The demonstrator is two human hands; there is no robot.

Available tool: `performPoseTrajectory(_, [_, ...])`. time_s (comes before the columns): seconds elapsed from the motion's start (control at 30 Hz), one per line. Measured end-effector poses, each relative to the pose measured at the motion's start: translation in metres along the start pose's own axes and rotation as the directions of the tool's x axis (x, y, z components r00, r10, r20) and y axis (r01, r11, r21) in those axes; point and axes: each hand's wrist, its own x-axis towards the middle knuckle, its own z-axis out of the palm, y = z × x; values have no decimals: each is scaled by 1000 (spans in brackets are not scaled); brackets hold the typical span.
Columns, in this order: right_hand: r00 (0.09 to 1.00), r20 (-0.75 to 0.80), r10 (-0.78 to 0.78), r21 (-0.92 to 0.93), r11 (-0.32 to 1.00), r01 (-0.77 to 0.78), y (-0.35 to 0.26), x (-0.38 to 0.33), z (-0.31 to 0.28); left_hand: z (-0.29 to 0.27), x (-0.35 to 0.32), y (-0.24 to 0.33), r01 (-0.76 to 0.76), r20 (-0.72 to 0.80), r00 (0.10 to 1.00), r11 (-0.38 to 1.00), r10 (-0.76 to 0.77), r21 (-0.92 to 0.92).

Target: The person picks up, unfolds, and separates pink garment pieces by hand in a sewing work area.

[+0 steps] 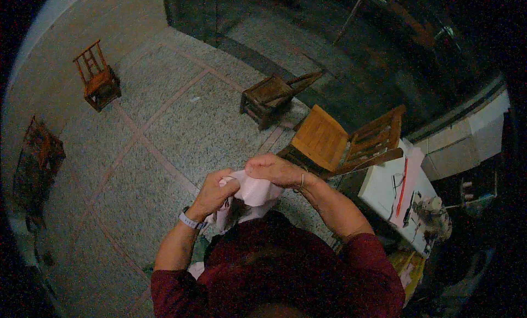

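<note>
A pale pink cloth (255, 193) hangs bunched in front of my body, held between both hands. My left hand (215, 190) is closed on its left edge, the thumb lying over the fabric. On the upper right part rests my right hand (273, 170), fingers curled over the cloth and partly hidden. The lower folds drop toward my dark red shirt, and a small dark patch shows by the left fold.
A light wooden chair (323, 137) stands just ahead to the right, with a darker low chair (266, 100) beyond it. Two small chairs, one brown (97, 79), stand at the left. At right, a white table (379, 189) bears a red strip and clutter. Speckled floor (181, 120) has pinkish lines.
</note>
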Motion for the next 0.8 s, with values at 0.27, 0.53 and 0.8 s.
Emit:
performPoseTrajectory(0.27, [986, 8, -167, -101, 981, 167, 28, -11, 18, 17, -4, -12, -52, -333, 943, 979, -17, -197])
performPoseTrajectory(0.53, [961, -199, -193, -232, 962, 146, 18, -10, 38, 13, 1, -21, 63, -365, 923, 982, -125, -179])
performPoseTrajectory(0.8, [907, -421, -24, -64, 998, -4, -9, 12, 12, -10, 27, 4, -48, -281, 959, 999, 49, 10])
